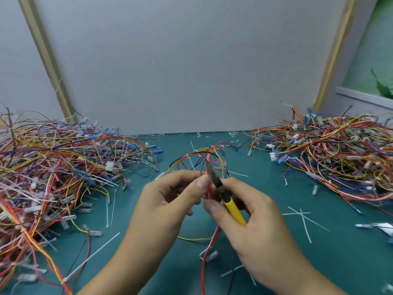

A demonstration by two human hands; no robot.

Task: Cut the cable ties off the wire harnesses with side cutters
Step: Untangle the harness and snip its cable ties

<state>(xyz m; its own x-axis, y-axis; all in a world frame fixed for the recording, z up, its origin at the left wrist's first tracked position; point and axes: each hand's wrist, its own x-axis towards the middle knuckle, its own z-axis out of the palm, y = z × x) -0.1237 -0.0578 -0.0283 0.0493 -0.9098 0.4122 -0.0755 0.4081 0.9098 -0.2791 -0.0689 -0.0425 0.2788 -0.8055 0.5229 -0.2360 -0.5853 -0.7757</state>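
Head view: my left grip (170, 194) pinches a wire harness (204, 158) above the bench (276, 262); my right grip (251, 216) clasps the yellow-handled side cutters (225, 196), blades among its wires; a left pile (53, 167) and a right pile (340, 150) of harnesses flank me; cut ties (304, 222) litter the bench.

A harness (204, 158) of red, yellow and black wires is pinched in the left hand (170, 196), with its loops raised beyond the fingertips. Yellow-handled cutters (221, 188) are gripped in the right hand (251, 216), dark blades pointed up against the wires. White cut ties (302, 218) are scattered right of the hands.
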